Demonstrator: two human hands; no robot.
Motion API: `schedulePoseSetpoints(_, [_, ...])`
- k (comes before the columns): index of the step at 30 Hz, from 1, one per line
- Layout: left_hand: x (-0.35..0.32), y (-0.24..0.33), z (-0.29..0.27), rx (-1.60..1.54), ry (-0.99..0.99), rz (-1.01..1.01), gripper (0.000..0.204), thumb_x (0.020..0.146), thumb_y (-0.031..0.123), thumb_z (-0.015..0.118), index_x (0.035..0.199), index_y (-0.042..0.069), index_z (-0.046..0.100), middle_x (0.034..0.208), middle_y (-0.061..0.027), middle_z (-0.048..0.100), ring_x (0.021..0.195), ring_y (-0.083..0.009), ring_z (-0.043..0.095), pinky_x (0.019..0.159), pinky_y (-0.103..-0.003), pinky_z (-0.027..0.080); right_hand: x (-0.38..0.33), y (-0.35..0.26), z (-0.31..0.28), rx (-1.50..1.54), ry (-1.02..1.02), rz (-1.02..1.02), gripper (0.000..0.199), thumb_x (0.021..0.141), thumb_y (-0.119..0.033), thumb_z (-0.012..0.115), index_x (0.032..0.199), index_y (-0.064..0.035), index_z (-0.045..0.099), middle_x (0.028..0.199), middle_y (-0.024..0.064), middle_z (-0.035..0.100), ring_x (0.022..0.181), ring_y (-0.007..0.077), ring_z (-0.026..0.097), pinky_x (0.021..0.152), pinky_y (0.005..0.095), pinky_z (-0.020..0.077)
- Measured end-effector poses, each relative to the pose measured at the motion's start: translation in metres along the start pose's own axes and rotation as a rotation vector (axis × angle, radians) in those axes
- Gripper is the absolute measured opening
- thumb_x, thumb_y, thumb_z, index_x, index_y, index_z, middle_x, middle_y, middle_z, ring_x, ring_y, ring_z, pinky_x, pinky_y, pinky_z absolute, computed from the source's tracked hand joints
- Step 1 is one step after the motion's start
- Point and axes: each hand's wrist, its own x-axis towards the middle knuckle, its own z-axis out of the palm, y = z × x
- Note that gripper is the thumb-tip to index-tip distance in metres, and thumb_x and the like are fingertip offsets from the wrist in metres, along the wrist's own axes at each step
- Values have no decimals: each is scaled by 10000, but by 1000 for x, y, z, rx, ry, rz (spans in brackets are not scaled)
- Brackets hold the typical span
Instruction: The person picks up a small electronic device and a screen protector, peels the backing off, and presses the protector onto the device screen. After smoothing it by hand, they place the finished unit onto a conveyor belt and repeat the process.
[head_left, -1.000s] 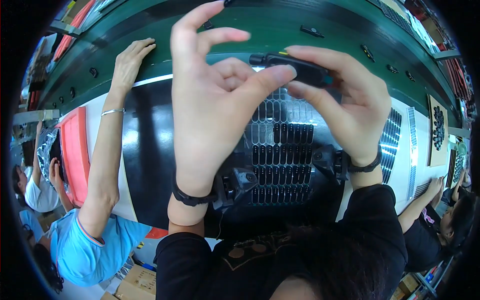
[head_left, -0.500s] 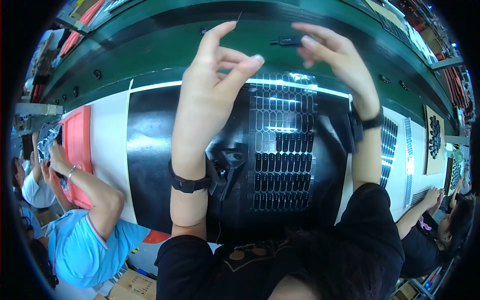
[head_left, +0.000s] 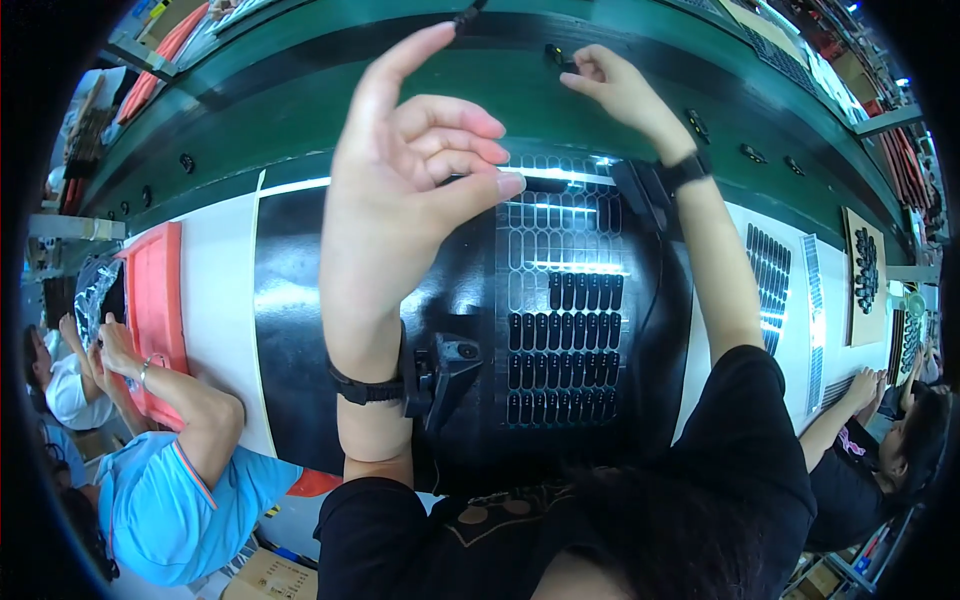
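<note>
Green belt (head_left: 300, 90): right hand (head_left: 610, 85) reached out, apparently pinching small black part (head_left: 553, 53); left hand (head_left: 415, 170) now empty, fingers loose.

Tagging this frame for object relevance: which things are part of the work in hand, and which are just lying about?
In hand:
right hand, placing a small black part on the green belt
left hand, raised, fingers open, holding nothing visible
black tray of slotted black parts, beneath the hands

Lying about:
red tray at a co-worker's place
brown board with black pieces

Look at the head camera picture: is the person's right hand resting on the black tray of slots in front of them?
No: the right hand reaches out over the green belt, beyond the black tray.
</note>
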Motion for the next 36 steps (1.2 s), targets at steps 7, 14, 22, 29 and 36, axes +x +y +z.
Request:
schedulePoseSetpoints(7, [-6, 15, 6, -10, 101, 67, 747, 600, -163, 579, 1242, -20, 225, 830, -91, 477, 675, -126, 553, 651, -229, 484, -78, -107, -9, 766, -95, -120, 295, 718, 47, 566, 997, 24, 473, 872, 66, 556, 775, 110, 557, 682, 211, 464])
schedulePoseSetpoints(14, [-6, 19, 5, -55, 56, 6, 744, 605, -160, 578, 1241, -27, 216, 820, -78, 468, 677, -127, 557, 649, -225, 482, -105, -135, -24, 626, -114, -201, 305, 665, 112, 579, 958, 57, 513, 891, 113, 556, 772, 172, 586, 665, 247, 502])
schedulePoseSetpoints(22, [-10, 22, 17, -12, 111, -18, 732, 602, -165, 578, 1231, -34, 227, 808, -73, 465, 687, -145, 574, 656, -234, 487, -114, -140, -29, 454, -18, -310, 290, 640, 111, 607, 918, 80, 528, 867, 137, 558, 742, 183, 593, 646, 244, 503])
schedulePoseSetpoints(29, [-13, 19, 22, 1, 152, 42, 722, 593, -181, 569, 1218, -45, 234, 791, -71, 463, 688, -166, 587, 670, -261, 497, -120, -147, -31, 426, 49, -274, 287, 638, 90, 625, 909, 80, 533, 847, 131, 567, 725, 176, 594, 637, 238, 500])
schedulePoseSetpoints(36, [-14, 20, 30, 73, 138, 108, 646, 606, -147, 598, 1179, -48, 318, 787, -57, 480, 671, -134, 568, 672, -233, 479, -121, -142, -33, 318, 77, -407, 290, 641, 90, 620, 916, 79, 531, 838, 129, 573, 705, 173, 596, 624, 232, 500])
